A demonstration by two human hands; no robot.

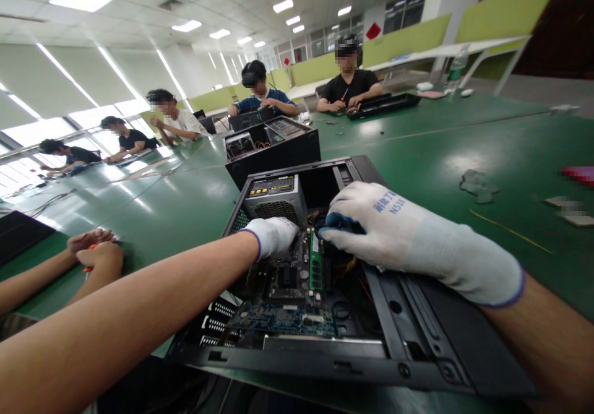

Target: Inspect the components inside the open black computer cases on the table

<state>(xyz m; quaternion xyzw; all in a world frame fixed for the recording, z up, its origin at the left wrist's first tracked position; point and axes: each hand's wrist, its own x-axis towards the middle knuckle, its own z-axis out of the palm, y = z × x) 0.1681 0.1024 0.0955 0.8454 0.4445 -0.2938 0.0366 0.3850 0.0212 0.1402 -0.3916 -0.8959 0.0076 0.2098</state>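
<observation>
An opened black computer case [343, 364] lies on its side in front of me. My left hand [277, 236], in a white glove, reaches in over the motherboard [285, 278], just below the power supply [275, 198]. Its fingers point down and are hidden, so their grip does not show. My right hand [366, 219], gloved in white with blue fingertips, curls over the cables [346, 268] beside the top end of the green memory module [316, 262]. Those fingers are closed, and whatever lies between them is out of sight. A blue circuit board [283, 320] sits nearer to me.
Behind my case stands another open computer case [273, 151]. At left, a neighbour's hands [99, 250] hold something orange beside a black panel [21, 241]. Several people sit along the green table [417, 138]. A yellow strip [510, 231] and a crumpled grey piece [477, 184] lie at right.
</observation>
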